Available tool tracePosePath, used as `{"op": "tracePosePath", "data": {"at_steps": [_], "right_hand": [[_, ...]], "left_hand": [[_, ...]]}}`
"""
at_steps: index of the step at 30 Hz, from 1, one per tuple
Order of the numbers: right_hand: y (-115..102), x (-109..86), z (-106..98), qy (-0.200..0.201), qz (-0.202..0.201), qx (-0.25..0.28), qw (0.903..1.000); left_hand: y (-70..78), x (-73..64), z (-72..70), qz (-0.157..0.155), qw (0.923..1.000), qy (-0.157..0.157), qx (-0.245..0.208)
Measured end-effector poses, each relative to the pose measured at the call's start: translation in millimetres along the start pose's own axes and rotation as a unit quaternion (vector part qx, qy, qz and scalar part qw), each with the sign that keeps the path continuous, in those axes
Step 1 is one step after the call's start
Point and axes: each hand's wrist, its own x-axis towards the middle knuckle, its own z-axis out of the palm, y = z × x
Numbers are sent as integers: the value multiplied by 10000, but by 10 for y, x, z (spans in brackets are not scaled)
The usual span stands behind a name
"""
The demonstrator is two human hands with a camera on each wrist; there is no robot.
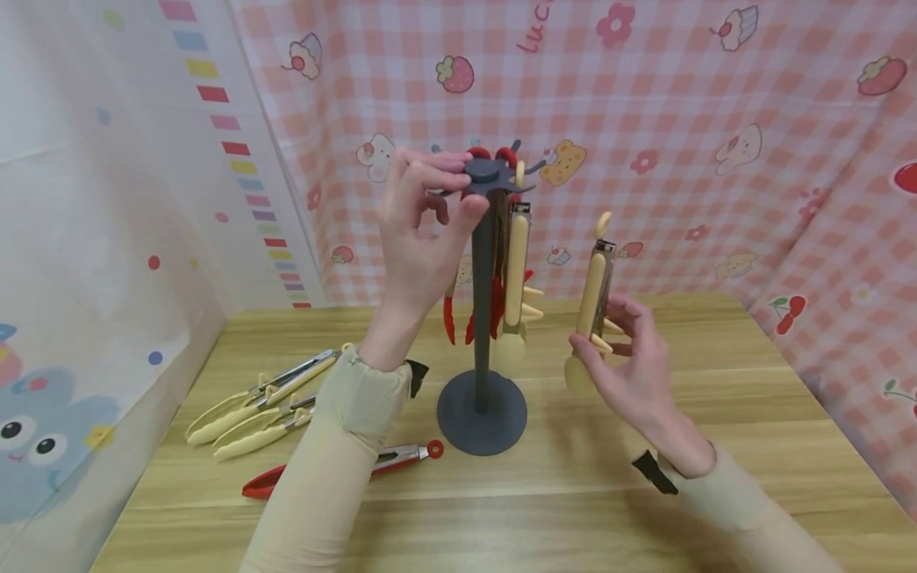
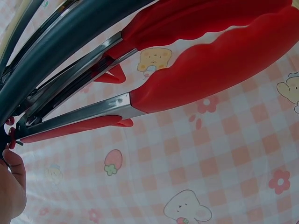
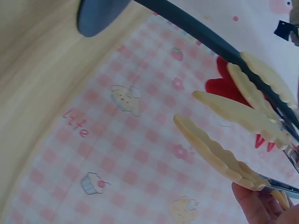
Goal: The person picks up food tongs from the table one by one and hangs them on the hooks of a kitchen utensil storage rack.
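The left sleeve (image 1: 315, 485) hides the middle of the red tongs (image 1: 398, 459) lying on the table (image 1: 573, 517); the pole of the dark stand (image 1: 481, 318) partly covers the hanging red pair (image 1: 497, 309). The left wrist view crops most of the left hand (image 1: 428, 223), whose fingers and thumb pinch the stand's top. The right hand (image 1: 634, 366), partly closed, grips the cream tongs (image 1: 593, 294), nearly upright in the air, right of the stand and apart from it.

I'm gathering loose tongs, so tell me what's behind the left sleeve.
Behind the sleeve, red tongs show at both ends, middle covered; the nearer cream tongs show their tips, handle end covered. Anything wholly hidden cannot be told.
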Motion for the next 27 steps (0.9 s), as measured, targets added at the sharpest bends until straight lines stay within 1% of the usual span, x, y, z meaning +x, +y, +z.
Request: {"op": "tracePosePath", "data": {"at_steps": [4,8,12,23,27], "right_hand": [[-86,14,-25,87,-147,38,9998],[-160,30,-50,112,-322,207,9992],[-233,38,-83,87,-359,232,9990],[-367,55,-125,-169,-630,204,9977],[-401,69,-125,-324,-675,103,9971]], "left_hand": [[1,-2,-2,-15,10000,0,7],[1,-3,-3,-14,10000,5,13],[-1,-2,-2,-6,10000,2,13],[2,-8,13,-39,10000,11,-19],[1,-10,15,-41,10000,39,-15]]}}
